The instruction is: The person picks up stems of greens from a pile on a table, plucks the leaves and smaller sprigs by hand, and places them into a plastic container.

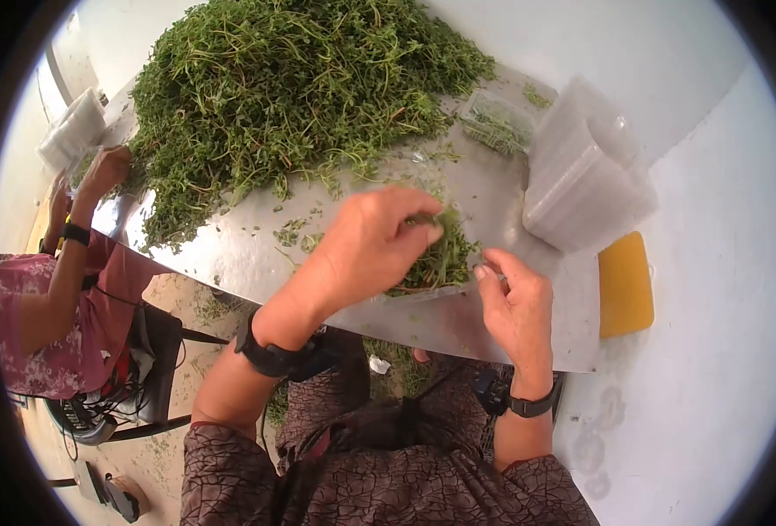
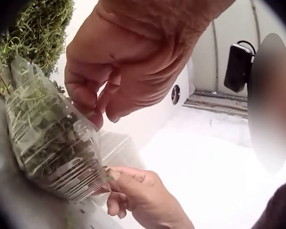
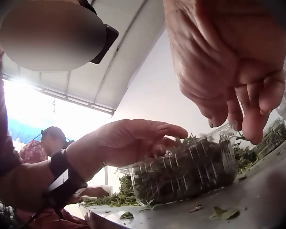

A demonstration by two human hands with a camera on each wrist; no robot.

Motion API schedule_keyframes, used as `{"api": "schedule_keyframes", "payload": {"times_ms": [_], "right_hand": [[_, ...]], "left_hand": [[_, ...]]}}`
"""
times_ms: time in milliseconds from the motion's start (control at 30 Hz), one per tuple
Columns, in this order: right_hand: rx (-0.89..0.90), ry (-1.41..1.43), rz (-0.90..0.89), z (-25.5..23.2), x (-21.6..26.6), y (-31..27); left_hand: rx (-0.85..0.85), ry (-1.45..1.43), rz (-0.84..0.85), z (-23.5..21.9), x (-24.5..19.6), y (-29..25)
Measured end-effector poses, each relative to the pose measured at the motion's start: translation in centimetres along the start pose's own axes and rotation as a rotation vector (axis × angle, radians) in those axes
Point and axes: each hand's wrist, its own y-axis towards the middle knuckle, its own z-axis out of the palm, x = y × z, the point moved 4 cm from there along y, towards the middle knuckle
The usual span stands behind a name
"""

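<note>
A clear plastic container (image 3: 186,174) filled with leafy green sprigs (image 1: 436,263) sits near the front edge of the metal table. Over its open top, my left hand (image 1: 366,245) pinches some of the greens between thumb and fingers. In the left wrist view, the left fingertips (image 2: 97,117) are close together right above the container's rim. At the container's right corner is my right hand (image 1: 519,307), thumb and fingers pinching the rim there. A small green leaf (image 2: 108,178) shows by the right thumb in the left wrist view.
A large heap of greens (image 1: 300,96) covers the table's back left. Behind the work stand another container of greens (image 1: 496,123) and a tall stack of clear containers (image 1: 585,175). A yellow board (image 1: 626,285) is at the right. Another person (image 1: 55,316) sits at the left.
</note>
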Motion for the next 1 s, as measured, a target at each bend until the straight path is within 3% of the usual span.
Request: {"api": "schedule_keyframes", "payload": {"times_ms": [33,200,300,367,433,500,667,1000], "right_hand": [[-0.016,0.005,-0.007,-0.1,-0.1,0.0],[-0.049,0.062,0.062,-0.7,-0.9,-0.3],[-0.051,0.061,0.045,-0.9,-0.6,-0.1],[-0.126,-0.042,-0.207,-0.9,0.1,0.2],[-0.095,-0.05,-0.262,-0.8,0.7,0.8],[-0.063,-0.062,-0.317,-0.6,1.4,1.3],[0.018,-0.117,-0.412,0.1,2.9,1.9],[0.068,-0.139,-0.405,0.8,1.7,2.3]], "left_hand": [[-0.003,0.208,0.138,0.3,-0.6,-0.3],[-0.073,0.029,-0.035,-1.8,0.2,-1.5],[-0.094,0.183,-0.011,-2.8,0.1,-2.6],[-0.1,0.183,0.045,-2.5,0.2,-3.3],[-0.107,0.181,0.102,-2.3,0.0,-3.9],[-0.098,0.416,0.248,-1.5,-0.9,-4.6],[0.06,0.494,0.397,1.7,-1.5,-5.1],[0.167,0.671,0.359,3.7,-1.4,-4.8]]}}
